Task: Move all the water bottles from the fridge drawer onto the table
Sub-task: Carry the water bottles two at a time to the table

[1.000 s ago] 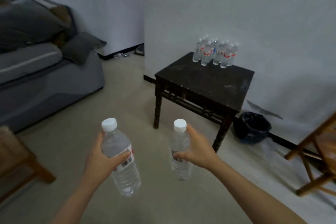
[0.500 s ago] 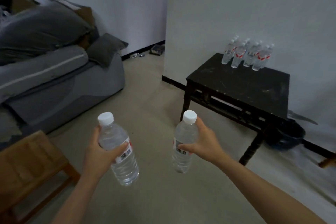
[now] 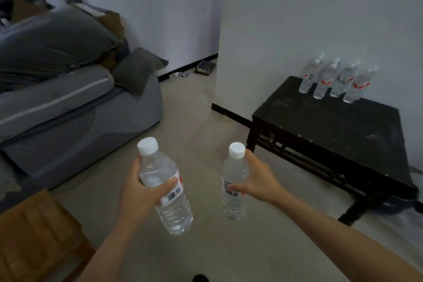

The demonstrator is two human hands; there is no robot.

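Your left hand [image 3: 139, 190] is wrapped round the left bottle [image 3: 166, 181] at mid-body. The thumb lies across the label; the other fingers are hidden behind it. Long axis is tilted: white cap up and to the left, base down-right, towards you. The barcode on the label faces the camera.

Your right hand [image 3: 257, 181] grips the right bottle [image 3: 232, 174] from its right side. Thumb is on the label, index finger reaches up to just under the cap, remaining fingers are hidden behind the bottle. Axis is close to vertical, cap up, base hanging free.

Both bottles are in the air over the floor [image 3: 194, 117], side by side and apart, left of the bench [image 3: 332, 126] and not over it.

The bottle cluster [image 3: 336, 80] stands at the bench's far edge against the wall [image 3: 309, 18], all upright, caps up, red on the labels. They overlap and are blurred, so I can't give you a count. It looks like a front row with more behind.

The bench is dark with a scuffed top. One near leg shows. A dark object [image 3: 399, 204] under it at the right frame edge is cut off and blurred; can't tell what it is.

Grey sofa [image 3: 80, 117] on the left with cushions piled on it. Wooden stool [image 3: 34, 236] bottom left, cut by the frame. Small items on the floor by the far baseboard are too small to identify.
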